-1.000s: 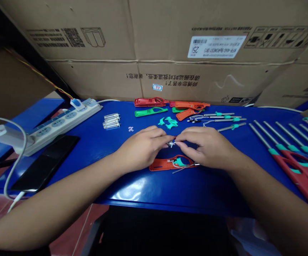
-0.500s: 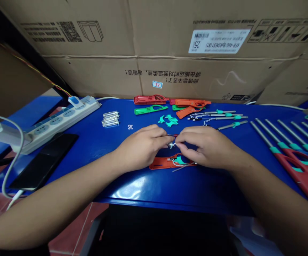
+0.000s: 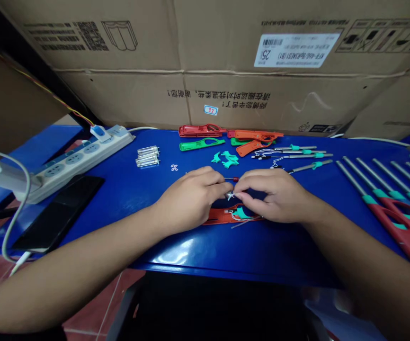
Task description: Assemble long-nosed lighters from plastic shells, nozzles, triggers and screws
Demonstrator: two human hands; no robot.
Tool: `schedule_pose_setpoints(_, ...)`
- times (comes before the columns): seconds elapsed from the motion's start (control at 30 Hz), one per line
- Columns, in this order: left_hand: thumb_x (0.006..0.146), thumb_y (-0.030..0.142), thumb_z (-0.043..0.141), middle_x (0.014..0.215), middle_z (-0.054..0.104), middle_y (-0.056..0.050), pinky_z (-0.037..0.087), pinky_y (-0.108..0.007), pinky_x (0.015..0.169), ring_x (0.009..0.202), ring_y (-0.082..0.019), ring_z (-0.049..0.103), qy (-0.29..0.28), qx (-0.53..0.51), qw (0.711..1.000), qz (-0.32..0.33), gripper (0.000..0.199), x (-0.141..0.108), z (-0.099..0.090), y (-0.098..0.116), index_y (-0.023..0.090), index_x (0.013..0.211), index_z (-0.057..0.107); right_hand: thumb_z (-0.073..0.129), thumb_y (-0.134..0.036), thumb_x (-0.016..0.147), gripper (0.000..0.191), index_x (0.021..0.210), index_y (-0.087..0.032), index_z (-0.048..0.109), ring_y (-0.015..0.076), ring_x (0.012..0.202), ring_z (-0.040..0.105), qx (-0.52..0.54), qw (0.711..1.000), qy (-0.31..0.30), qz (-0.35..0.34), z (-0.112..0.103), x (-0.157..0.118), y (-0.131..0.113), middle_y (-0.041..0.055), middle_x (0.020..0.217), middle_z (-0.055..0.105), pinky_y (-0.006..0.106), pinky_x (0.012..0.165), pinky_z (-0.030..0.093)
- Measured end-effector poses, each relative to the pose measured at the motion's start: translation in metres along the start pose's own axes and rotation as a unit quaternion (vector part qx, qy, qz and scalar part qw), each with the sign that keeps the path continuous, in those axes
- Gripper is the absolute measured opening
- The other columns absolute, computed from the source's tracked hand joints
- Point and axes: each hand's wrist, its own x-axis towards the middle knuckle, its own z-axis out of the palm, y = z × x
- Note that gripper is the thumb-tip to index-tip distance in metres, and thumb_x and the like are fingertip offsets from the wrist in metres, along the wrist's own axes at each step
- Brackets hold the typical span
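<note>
My left hand (image 3: 198, 198) is closed, its fingertips on a small whitish cross-shaped piece (image 3: 230, 195) above the blue table. The thumb and forefinger of my right hand (image 3: 274, 195) pinch the other side of that piece. Just below the hands lies an orange casing half (image 3: 219, 216), partly covered by them, with a teal part (image 3: 241, 213), white wires and a thin grey rod on it. Behind the fingertips shows a thin rod with a red end (image 3: 235, 179). What my left palm may hold is hidden.
Red (image 3: 200, 130) and green (image 3: 200, 144) casing halves, teal pieces (image 3: 229, 159) and clear tubes (image 3: 147, 156) lie behind. Metal rods with wires (image 3: 307, 155) and assembled red lighters (image 3: 404, 227) are right. A power strip (image 3: 84, 158) and black phone (image 3: 61, 213) are left. A carton (image 3: 137, 94) stands behind.
The whitish piece between my fingertips has turned slightly and shows more clearly. Both hands keep nearly the same place; the view has shifted a little.
</note>
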Motion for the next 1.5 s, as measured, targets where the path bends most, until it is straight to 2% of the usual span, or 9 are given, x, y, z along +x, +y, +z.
schedule_pose_setpoints(0.13, 0.091, 0.002, 0.044, 0.097, 0.068, -0.009, 0.050, -0.033, 0.079, 0.088, -0.021, 0.057, -0.014, 0.005, 1.000, -0.016, 0.033, 0.000, 0.002, 0.002, 0.011, 0.112, 0.068, 0.052, -0.015, 0.093, 0.015, 0.091, -0.016, 0.066, 0.0126, 0.075, 0.063, -0.034, 0.999, -0.021, -0.021, 0.000, 0.000, -0.001, 0.0042, 0.085, 0.070, 0.023, 0.069, 0.047)
schedule_pose_setpoints(0.3, 0.089, 0.001, 0.045, 0.096, 0.068, -0.008, 0.050, -0.034, 0.080, 0.088, -0.022, 0.057, -0.003, 0.009, 0.999, -0.031, 0.034, -0.002, 0.009, 0.005, 0.011, 0.112, 0.068, 0.048, -0.018, 0.096, 0.018, 0.092, -0.017, 0.066, 0.0150, 0.075, 0.061, -0.066, 0.996, -0.051, -0.025, 0.000, -0.002, 0.002, 0.0049, 0.085, 0.070, 0.027, 0.071, 0.046)
schedule_pose_setpoints(0.5, 0.088, 0.001, 0.046, 0.094, 0.068, -0.009, 0.051, -0.035, 0.078, 0.085, -0.022, 0.057, 0.029, 0.026, 0.999, -0.036, 0.032, -0.004, 0.013, 0.011, 0.009, 0.110, 0.068, 0.048, -0.018, 0.097, 0.019, 0.089, -0.016, 0.065, 0.0139, 0.072, 0.057, -0.057, 0.996, -0.057, -0.026, 0.001, -0.002, 0.002, 0.0039, 0.081, 0.067, 0.026, 0.069, 0.044)
schedule_pose_setpoints(0.73, 0.088, 0.000, 0.046, 0.096, 0.069, -0.010, 0.052, -0.036, 0.078, 0.086, -0.022, 0.057, 0.051, 0.019, 0.998, -0.037, 0.033, -0.006, 0.012, 0.014, 0.008, 0.110, 0.068, 0.050, -0.018, 0.096, 0.017, 0.089, -0.016, 0.066, 0.0121, 0.072, 0.059, -0.001, 0.999, -0.041, 0.004, 0.001, -0.001, -0.002, 0.0028, 0.081, 0.067, 0.024, 0.068, 0.044)
schedule_pose_setpoints(0.93, 0.086, -0.001, 0.045, 0.095, 0.070, -0.008, 0.051, -0.035, 0.079, 0.085, -0.021, 0.057, 0.030, -0.012, 0.998, -0.049, 0.035, -0.003, 0.011, 0.009, 0.011, 0.110, 0.068, 0.054, -0.017, 0.094, 0.015, 0.090, -0.016, 0.068, 0.0124, 0.073, 0.061, 0.022, 0.998, -0.035, 0.053, 0.003, 0.001, -0.002, 0.0026, 0.082, 0.069, 0.024, 0.069, 0.046)
schedule_pose_setpoints(1.17, 0.084, 0.000, 0.044, 0.084, 0.066, -0.007, 0.050, -0.034, 0.075, 0.080, -0.021, 0.059, -0.041, -0.049, 0.997, -0.048, 0.035, 0.004, 0.007, 0.004, 0.012, 0.104, 0.070, 0.049, -0.018, 0.097, 0.019, 0.095, -0.014, 0.068, 0.0179, 0.079, 0.061, -0.094, 0.993, -0.075, -0.008, 0.001, -0.002, 0.001, 0.0066, 0.087, 0.068, 0.030, 0.072, 0.046)
schedule_pose_setpoints(1.3, 0.092, 0.006, 0.042, 0.089, 0.067, -0.008, 0.051, -0.034, 0.079, 0.084, -0.020, 0.061, -0.044, -0.067, 0.996, -0.041, 0.033, 0.003, 0.002, 0.003, 0.011, 0.111, 0.069, 0.051, -0.020, 0.098, 0.018, 0.096, -0.015, 0.068, 0.0160, 0.077, 0.061, -0.080, 0.995, -0.060, 0.010, -0.001, -0.002, 0.000, 0.0051, 0.087, 0.069, 0.028, 0.071, 0.046)
schedule_pose_setpoints(1.5, 0.097, 0.013, 0.043, 0.092, 0.068, -0.009, 0.052, -0.033, 0.076, 0.085, -0.020, 0.061, -0.035, -0.043, 0.998, -0.028, 0.032, 0.002, -0.003, 0.003, 0.010, 0.116, 0.068, 0.054, -0.019, 0.097, 0.015, 0.095, -0.016, 0.069, 0.0136, 0.076, 0.062, -0.030, 0.999, -0.026, 0.020, -0.001, -0.001, 0.001, 0.0044, 0.087, 0.070, 0.025, 0.070, 0.047)
